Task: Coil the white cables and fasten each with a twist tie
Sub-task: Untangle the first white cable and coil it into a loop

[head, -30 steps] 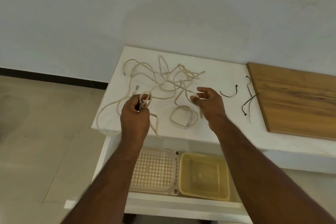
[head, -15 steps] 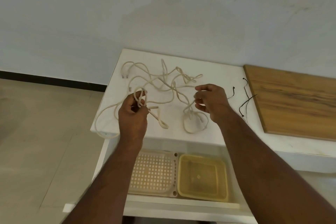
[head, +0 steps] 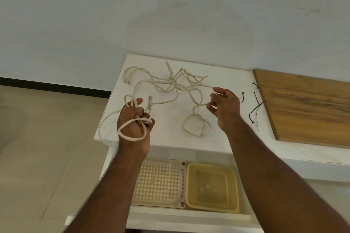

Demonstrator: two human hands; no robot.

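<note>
left hand (head: 132, 121) grips looped white cable (head: 130, 134) | right hand (head: 225, 108) pinches cable strand (head: 200, 105) | twist ties (head: 255, 108) on table (head: 227, 73)

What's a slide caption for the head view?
Left hand grips a starting coil of white cable while right hand pinches a strand; twist ties wait nearby.

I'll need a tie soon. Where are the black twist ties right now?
In the head view, the black twist ties lie on the white table, right of the right hand, beside the wooden board's left edge.
</note>
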